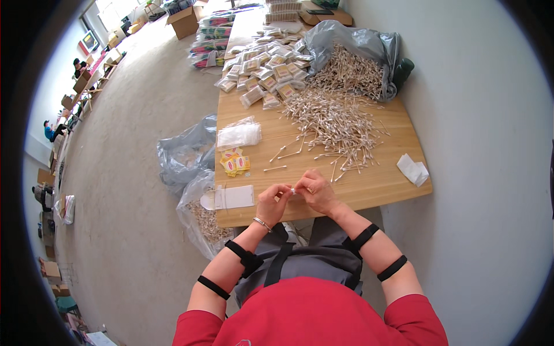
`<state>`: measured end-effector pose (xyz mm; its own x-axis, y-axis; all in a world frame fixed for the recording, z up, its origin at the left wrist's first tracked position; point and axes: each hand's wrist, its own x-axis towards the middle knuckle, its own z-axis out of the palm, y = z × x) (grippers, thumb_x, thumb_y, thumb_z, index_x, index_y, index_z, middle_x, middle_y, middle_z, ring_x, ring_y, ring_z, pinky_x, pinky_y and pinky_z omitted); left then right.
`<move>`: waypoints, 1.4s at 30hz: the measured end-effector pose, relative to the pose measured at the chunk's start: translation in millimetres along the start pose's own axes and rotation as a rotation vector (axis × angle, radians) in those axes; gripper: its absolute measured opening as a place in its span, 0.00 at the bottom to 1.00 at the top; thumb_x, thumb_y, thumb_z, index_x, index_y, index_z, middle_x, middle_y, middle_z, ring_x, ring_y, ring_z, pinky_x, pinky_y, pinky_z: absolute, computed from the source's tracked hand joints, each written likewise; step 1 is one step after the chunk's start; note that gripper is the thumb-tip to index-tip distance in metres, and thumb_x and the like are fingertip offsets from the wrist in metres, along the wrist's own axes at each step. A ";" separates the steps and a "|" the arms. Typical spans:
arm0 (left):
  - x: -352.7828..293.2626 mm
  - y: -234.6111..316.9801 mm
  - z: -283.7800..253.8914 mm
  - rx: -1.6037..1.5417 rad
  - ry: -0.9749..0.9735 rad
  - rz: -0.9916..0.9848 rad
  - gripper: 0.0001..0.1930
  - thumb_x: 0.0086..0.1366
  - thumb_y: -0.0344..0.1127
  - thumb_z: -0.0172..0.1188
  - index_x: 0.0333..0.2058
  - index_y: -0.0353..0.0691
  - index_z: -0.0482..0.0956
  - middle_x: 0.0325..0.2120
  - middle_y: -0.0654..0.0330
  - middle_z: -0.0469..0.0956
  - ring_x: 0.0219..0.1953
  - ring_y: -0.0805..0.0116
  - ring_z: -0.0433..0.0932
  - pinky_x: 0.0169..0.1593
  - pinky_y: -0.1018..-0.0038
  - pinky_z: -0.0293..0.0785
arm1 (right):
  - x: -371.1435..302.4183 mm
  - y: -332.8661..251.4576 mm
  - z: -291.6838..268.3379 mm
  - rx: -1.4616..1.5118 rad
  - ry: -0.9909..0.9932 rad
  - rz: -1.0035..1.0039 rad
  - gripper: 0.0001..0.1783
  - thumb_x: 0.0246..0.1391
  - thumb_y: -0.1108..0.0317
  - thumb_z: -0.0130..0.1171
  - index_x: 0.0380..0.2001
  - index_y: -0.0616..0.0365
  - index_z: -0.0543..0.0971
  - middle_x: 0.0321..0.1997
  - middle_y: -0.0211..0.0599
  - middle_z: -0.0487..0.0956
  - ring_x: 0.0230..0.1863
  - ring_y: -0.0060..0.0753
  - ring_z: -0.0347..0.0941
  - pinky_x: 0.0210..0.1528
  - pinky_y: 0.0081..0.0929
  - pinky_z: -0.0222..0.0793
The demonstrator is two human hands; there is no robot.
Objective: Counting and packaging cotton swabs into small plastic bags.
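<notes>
Pale wood, that's the worktop (398, 138), and it's busy: loose goods sit right along its left edge, so one careless sweep could send some to the floor (127, 161). Up at the far right, the grey plastic bag (324, 36) gapes, stuffed with cotton swabs (353, 72); a tug at that slack mouth could start a slide. Look at the swab heap (340, 124) spilling in front of it: no wall round it, ready to roll if brushed. Left of that, the packet pile (268, 68), small clear packets, filled, so loosely piled that the nearest could slip among the swabs. Down below the left edge, a clear bag (186, 210) holds more swabs, by the look of it; a kick could tip it. Next the pouch stack (239, 135), thin film, apparently nothing inside; a draught could scatter it. Now the hands! Left hand (273, 200) and right hand (317, 193) nearly meet by the near edge, fingertips drawn in, both pinching a small white piece (293, 191) too tiny to identify. Ease that pinch, and it could drop!
</notes>
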<state>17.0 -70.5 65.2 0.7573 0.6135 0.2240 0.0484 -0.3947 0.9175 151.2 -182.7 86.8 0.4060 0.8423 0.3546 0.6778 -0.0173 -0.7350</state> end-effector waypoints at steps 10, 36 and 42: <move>-1.1 -6.5 -1.4 -0.092 -0.042 -0.068 0.05 0.57 0.28 0.63 0.32 0.34 0.79 0.29 0.59 0.82 0.29 0.79 0.77 0.35 0.80 0.73 | 1.4 -1.9 -1.3 -0.044 -0.080 -0.005 0.04 0.44 0.69 0.62 0.23 0.56 0.79 0.28 0.35 0.73 0.38 0.40 0.68 0.42 0.32 0.66; -18.0 -74.8 -61.0 -0.211 0.332 -0.306 0.13 0.67 0.37 0.53 0.28 0.35 0.77 0.22 0.63 0.78 0.21 0.81 0.73 0.25 0.83 0.69 | 116.6 29.4 7.5 0.404 -0.092 0.322 0.08 0.51 0.67 0.53 0.31 0.60 0.75 0.23 0.32 0.75 0.25 0.23 0.69 0.29 0.24 0.67; -18.3 -83.6 -63.2 0.108 0.417 -0.259 0.12 0.62 0.37 0.58 0.24 0.36 0.77 0.13 0.61 0.74 0.16 0.76 0.71 0.22 0.76 0.66 | 197.8 47.2 8.9 0.213 0.370 0.523 0.19 0.50 0.66 0.57 0.45 0.62 0.73 0.24 0.34 0.76 0.24 0.25 0.71 0.29 0.25 0.69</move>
<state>-42.0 -5.5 5.1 0.3875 0.9132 0.1260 0.2842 -0.2484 0.9260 258.1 -12.1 117.1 0.8568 0.5113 0.0676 0.2146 -0.2342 -0.9482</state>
